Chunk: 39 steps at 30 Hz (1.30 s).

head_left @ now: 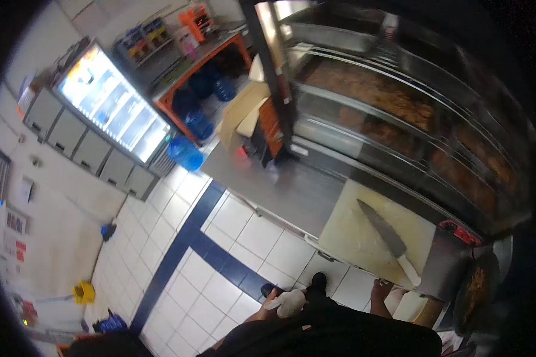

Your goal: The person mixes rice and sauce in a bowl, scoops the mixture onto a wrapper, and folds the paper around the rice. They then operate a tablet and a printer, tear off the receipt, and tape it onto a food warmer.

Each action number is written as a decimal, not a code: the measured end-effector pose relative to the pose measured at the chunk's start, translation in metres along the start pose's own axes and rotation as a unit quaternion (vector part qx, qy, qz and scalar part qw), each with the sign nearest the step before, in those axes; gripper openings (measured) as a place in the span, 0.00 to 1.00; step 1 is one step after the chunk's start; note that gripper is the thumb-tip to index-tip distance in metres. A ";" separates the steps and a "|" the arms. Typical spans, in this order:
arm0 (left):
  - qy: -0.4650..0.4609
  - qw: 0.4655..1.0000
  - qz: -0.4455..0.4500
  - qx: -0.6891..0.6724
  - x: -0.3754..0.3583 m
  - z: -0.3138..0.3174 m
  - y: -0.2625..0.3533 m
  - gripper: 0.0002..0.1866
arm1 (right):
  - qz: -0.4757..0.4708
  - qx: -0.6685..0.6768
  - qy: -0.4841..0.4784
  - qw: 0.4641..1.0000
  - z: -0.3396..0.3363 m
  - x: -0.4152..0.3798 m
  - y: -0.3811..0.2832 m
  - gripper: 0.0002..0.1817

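Note:
My left hand (270, 303) is low in the view, close to my body, with its fingers wrapped round a white, crumpled cloth (290, 303). Further right, my right hand (380, 290) is at the front edge of the counter, fingers apart and partly in shadow. Just above it lies a large knife (387, 235) with a white handle, set diagonally on a pale cutting board (354, 223). The handle's end is near the board's lower right edge.
A glass food warmer (363, 160) with trays of cooked food runs behind the steel counter (268, 184). A dark pan (476, 291) stands at right. Water jugs (185, 153), a lit fridge (116, 104) and a yellow mop bucket (84, 292) are at left.

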<state>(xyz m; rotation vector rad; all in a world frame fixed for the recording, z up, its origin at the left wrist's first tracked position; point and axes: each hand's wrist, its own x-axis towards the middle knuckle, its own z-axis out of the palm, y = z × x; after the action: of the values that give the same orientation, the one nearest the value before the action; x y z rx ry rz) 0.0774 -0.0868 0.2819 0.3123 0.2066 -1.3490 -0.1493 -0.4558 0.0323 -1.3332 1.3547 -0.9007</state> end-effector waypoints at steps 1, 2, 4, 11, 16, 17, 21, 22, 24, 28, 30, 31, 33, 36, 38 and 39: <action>0.043 0.998 -0.017 0.032 -0.008 0.012 0.004 0.44 | -0.017 -0.121 -0.012 0.992 0.014 -0.020 -0.021 0.43; 0.075 0.995 -0.034 0.060 -0.014 0.023 0.008 0.44 | -0.055 -0.186 -0.055 0.979 0.026 -0.030 -0.038 0.38; 0.128 0.982 -0.081 0.116 -0.025 0.049 0.022 0.44 | -0.071 -0.248 -0.133 0.957 0.049 -0.050 -0.078 0.34; 0.153 0.930 -0.226 0.245 0.020 0.114 0.039 0.45 | 0.272 0.164 -0.460 0.829 0.087 -0.157 -0.264 0.28; 0.142 0.871 -0.393 0.258 0.010 0.115 0.045 0.47 | 0.011 0.038 -0.581 0.813 0.038 -0.240 -0.320 0.27; 0.089 0.879 -0.419 0.209 0.005 0.102 0.045 0.47 | 0.014 0.048 -0.548 0.835 0.032 -0.260 -0.313 0.27; -0.098 0.849 -0.387 0.345 -0.034 0.079 0.015 0.42 | 0.171 0.426 -0.235 0.857 0.006 -0.351 -0.292 0.30; -0.114 0.801 -0.357 0.466 -0.048 0.079 0.006 0.38 | 0.180 0.464 -0.169 0.851 -0.003 -0.375 -0.287 0.31; -0.131 0.739 -0.233 0.618 -0.067 0.059 -0.019 0.33 | 0.165 0.519 -0.066 0.836 -0.023 -0.429 -0.288 0.28; -0.143 0.766 -0.274 0.563 -0.116 0.073 -0.050 0.30 | 0.177 0.526 0.049 0.831 -0.044 -0.511 -0.276 0.25; -0.195 0.764 -0.259 0.559 -0.130 0.064 -0.068 0.27 | 0.111 0.436 0.157 0.879 -0.058 -0.548 -0.280 0.22; -0.209 0.752 -0.274 0.561 -0.145 0.076 -0.084 0.27 | 0.080 0.387 0.204 0.896 -0.069 -0.568 -0.286 0.21; -0.109 0.748 -0.399 0.519 -0.173 0.103 -0.117 0.26 | 0.088 0.344 0.285 0.890 -0.094 -0.608 -0.286 0.15; -0.191 0.697 -0.469 0.508 -0.200 0.103 -0.165 0.23 | 0.016 0.289 0.465 0.836 -0.126 -0.652 -0.278 0.12; -0.245 0.661 -0.530 0.471 -0.231 0.110 -0.200 0.23 | -0.001 0.285 0.551 0.785 -0.153 -0.681 -0.262 0.11; -0.253 0.653 -0.536 0.473 -0.243 0.104 -0.218 0.23 | -0.013 0.275 0.591 0.758 -0.170 -0.696 -0.258 0.10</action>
<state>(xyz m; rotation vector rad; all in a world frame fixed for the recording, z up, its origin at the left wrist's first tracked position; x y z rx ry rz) -0.1902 0.0616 0.4366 0.7207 -1.0153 -2.6140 -0.3180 0.1765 0.4208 -0.1908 1.7059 -2.1532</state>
